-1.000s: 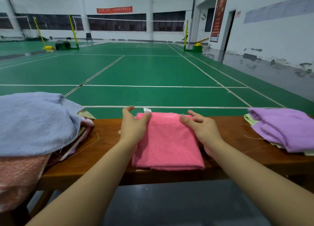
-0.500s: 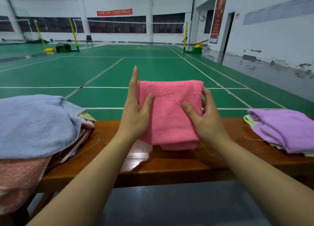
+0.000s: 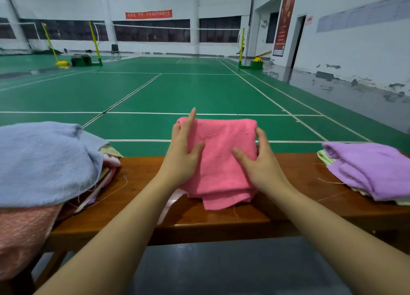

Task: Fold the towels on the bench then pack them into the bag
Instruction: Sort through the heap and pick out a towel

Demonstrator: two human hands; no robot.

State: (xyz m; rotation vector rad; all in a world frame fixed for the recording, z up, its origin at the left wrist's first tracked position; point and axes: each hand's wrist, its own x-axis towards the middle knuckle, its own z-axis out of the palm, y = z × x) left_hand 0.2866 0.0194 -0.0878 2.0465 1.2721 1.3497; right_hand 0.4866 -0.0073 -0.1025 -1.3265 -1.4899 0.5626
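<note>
Above the bench, left hand and right hand each grip the upright pink towel, loose edges hanging down.

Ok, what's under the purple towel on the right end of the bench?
A pale green folded cloth peeks out beneath the purple towel at its left edge, with a pale edge along the near side too. How many layers lie below is covered. The stack rests on the bench.

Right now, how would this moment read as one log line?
step: folding | left hand: holds pink towel | right hand: holds it | towel: lifted over bench
</note>
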